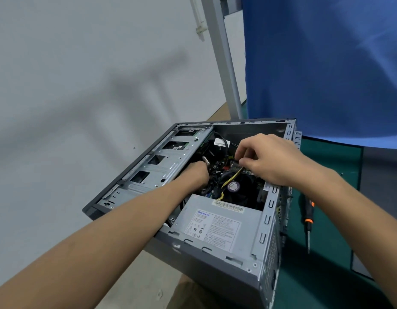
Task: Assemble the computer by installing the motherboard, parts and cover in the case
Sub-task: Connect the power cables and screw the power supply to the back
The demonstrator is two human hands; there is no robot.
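A: Nearest us is the left forearm, running up into the case (215,259). What has the left hand (196,175) got?

B: I can't tell. Its fingers are buried among the cables (231,179) beside the drive cage (157,166).

A: And the right hand (271,159)?

B: It is curled, with thumb and forefinger pinching the top edge of what looks like a small card (236,167), just above the fan (234,186).

A: How would that card handle?

B: I'd judge it light, stiff and fragile. Hold it by its edges and press it straight down. The cables are soft and will push aside.

A: Where is the case?

B: On its side with the open face up, by the green mat (326,275). It is probably heavy sheet steel with sharp lips, so lift it by the frame rails.

A: Counts?

B: Two hands, one case, one power supply (215,226), one fan, one card. One screwdriver (309,219) lies on the mat to the right.
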